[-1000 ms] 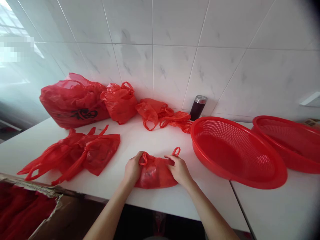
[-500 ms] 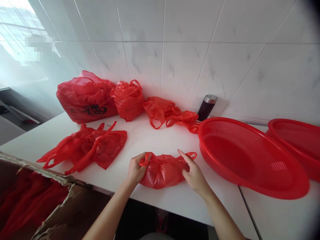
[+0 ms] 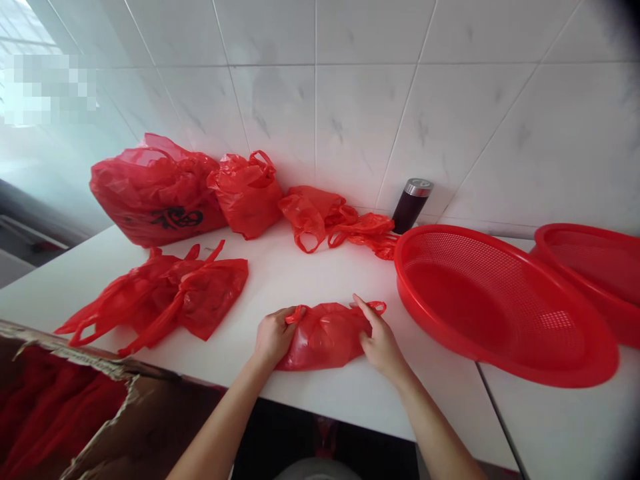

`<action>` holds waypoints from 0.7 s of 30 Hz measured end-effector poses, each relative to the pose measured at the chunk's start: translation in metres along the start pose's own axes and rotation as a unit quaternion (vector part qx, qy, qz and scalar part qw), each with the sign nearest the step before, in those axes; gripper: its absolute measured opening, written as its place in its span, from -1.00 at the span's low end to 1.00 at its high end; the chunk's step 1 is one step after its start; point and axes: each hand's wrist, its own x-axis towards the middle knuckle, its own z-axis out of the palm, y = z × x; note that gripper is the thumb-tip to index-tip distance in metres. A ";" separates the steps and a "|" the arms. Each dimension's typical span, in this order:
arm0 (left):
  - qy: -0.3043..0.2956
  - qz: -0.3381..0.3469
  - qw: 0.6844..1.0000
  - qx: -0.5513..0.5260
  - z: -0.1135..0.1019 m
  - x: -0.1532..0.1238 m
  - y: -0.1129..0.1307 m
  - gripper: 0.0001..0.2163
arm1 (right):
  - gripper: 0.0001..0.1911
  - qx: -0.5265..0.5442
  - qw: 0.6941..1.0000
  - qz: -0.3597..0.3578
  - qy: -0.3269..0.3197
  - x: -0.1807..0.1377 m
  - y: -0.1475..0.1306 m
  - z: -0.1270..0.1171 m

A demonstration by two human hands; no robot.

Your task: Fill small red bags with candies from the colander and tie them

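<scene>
One filled red plastic carrier bag (image 3: 323,343) lies on the white tabletop (image 3: 300,277) between two hands. The left hand (image 3: 273,339) is clamped on its left handle (image 3: 297,315); the right hand (image 3: 385,347) touches its right end, forefinger and thumb apart, and whether the hidden fingers grip cannot be told. Two red perforated basins (image 3: 465,293) stand to the right, one flask (image 3: 411,208) behind them. Along the wall sit one large bag with black lettering (image 3: 155,200), one smaller upright bag (image 3: 249,200) and crumpled bags (image 3: 315,207), their number unclear. One torn cardboard box (image 3: 155,420) is at lower left.
</scene>
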 end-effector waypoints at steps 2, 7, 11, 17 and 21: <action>-0.008 -0.008 1.000 0.018 0.000 0.002 -0.001 -0.72 | -0.23 -0.036 0.999 0.003 0.003 -0.001 0.004 0.004; -0.023 -0.024 0.998 0.051 0.001 0.003 0.000 -0.73 | -0.27 -0.117 0.992 -0.030 0.017 -0.001 0.012 0.011; -0.029 -0.047 0.997 0.045 -0.003 0.002 0.003 -0.77 | -0.36 -0.119 0.992 -0.044 0.012 0.000 0.015 0.009; -0.057 -0.120 0.988 -0.079 -0.040 -0.011 -0.003 -0.71 | -0.45 -0.006 0.997 0.005 -0.078 -0.005 0.004 -0.012; -0.098 -0.168 0.954 -0.227 -0.061 -0.030 -0.010 -0.57 | -0.51 0.033 0.997 0.013 -0.070 -0.005 -0.006 -0.018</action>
